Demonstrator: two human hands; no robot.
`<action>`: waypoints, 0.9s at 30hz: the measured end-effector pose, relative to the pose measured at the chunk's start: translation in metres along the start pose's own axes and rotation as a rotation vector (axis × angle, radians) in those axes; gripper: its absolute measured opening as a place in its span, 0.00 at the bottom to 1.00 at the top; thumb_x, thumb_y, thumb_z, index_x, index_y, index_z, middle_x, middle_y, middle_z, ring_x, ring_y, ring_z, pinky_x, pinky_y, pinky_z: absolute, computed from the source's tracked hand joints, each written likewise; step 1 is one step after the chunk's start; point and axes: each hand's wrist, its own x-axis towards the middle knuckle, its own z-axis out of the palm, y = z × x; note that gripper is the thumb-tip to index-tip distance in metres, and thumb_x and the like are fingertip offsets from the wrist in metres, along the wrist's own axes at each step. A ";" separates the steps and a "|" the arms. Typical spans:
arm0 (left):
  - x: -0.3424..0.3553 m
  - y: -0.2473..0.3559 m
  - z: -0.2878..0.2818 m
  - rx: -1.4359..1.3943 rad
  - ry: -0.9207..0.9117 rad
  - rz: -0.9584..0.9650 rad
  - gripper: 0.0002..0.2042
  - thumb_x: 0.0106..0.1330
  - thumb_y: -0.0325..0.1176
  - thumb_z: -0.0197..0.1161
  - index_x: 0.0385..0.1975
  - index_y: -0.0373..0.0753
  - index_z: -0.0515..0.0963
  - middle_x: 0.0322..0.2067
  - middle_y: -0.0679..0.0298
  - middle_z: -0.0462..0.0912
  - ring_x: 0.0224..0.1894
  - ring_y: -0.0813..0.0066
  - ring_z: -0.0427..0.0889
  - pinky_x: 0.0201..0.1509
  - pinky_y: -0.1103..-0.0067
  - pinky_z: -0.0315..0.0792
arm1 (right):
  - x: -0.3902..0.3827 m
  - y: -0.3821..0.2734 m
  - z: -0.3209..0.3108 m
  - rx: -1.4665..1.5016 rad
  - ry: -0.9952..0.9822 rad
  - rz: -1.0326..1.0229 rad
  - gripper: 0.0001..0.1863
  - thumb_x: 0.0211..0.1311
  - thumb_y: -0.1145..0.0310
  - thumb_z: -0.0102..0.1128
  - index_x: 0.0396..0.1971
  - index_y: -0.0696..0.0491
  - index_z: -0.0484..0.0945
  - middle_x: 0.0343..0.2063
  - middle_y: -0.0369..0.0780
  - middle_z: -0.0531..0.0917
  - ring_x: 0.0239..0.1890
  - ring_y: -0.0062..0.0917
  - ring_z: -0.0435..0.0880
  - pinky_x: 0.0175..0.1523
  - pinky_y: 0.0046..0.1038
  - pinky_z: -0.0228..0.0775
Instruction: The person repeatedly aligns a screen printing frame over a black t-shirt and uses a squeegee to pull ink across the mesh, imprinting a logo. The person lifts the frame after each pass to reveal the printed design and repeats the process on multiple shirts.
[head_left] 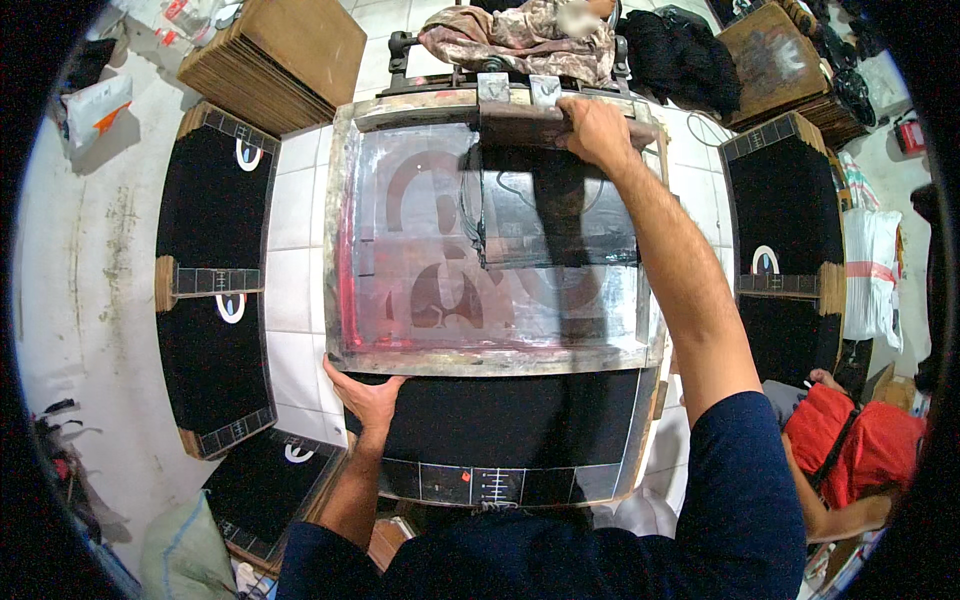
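A wooden-edged printing screen [500,360] lies over a board with black cloth [500,420]. Its mesh carries pale curved shapes, with red ink smeared along the left inner edge. My right hand [597,132] is closed round the right part of a wide squeegee [520,126] at the far end of the screen. Dark ink spreads on the mesh on the near side of the squeegee. My left hand [368,400] grips the near left corner of the screen frame, thumb and fingers apart along its edge; some fingertips are hidden by the frame.
Boards with black printed cloth stand in rows at left [215,220] and right [785,220]. Stacked brown boards [290,60] fill the far left. Metal hinge clamps [493,87] and camouflage cloth [520,40] sit beyond the screen. Another person in red [850,440] is at lower right.
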 end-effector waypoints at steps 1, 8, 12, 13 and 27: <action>0.000 -0.001 0.000 0.008 0.008 0.010 0.71 0.34 0.48 0.90 0.74 0.29 0.43 0.67 0.35 0.60 0.68 0.36 0.63 0.72 0.52 0.58 | 0.001 0.001 0.002 0.005 0.013 -0.002 0.24 0.47 0.60 0.79 0.44 0.49 0.82 0.38 0.44 0.88 0.43 0.43 0.87 0.46 0.46 0.76; 0.000 0.000 0.003 -0.013 0.008 -0.011 0.70 0.35 0.48 0.90 0.74 0.28 0.43 0.67 0.34 0.59 0.68 0.35 0.63 0.74 0.53 0.57 | -0.104 -0.045 0.028 -0.099 0.264 0.017 0.18 0.49 0.76 0.69 0.42 0.46 0.79 0.39 0.34 0.82 0.45 0.31 0.82 0.48 0.37 0.68; -0.001 0.004 -0.001 0.003 -0.017 -0.044 0.69 0.35 0.45 0.90 0.74 0.28 0.44 0.67 0.35 0.60 0.69 0.36 0.63 0.74 0.54 0.56 | -0.089 -0.035 0.016 -0.042 0.210 -0.037 0.18 0.47 0.77 0.68 0.41 0.46 0.79 0.37 0.34 0.83 0.45 0.32 0.82 0.47 0.39 0.68; 0.000 0.004 -0.001 -0.011 -0.013 -0.041 0.69 0.35 0.45 0.90 0.74 0.28 0.44 0.67 0.35 0.60 0.69 0.37 0.63 0.75 0.54 0.56 | -0.077 -0.031 0.012 -0.017 0.233 -0.041 0.19 0.47 0.76 0.68 0.41 0.46 0.79 0.37 0.34 0.84 0.45 0.33 0.83 0.47 0.39 0.68; -0.002 -0.005 0.002 0.007 0.021 0.033 0.71 0.34 0.47 0.91 0.74 0.28 0.44 0.68 0.36 0.59 0.70 0.37 0.61 0.75 0.54 0.55 | -0.053 -0.022 0.015 -0.113 0.239 -0.051 0.20 0.46 0.72 0.73 0.42 0.47 0.80 0.39 0.39 0.85 0.46 0.35 0.85 0.46 0.43 0.72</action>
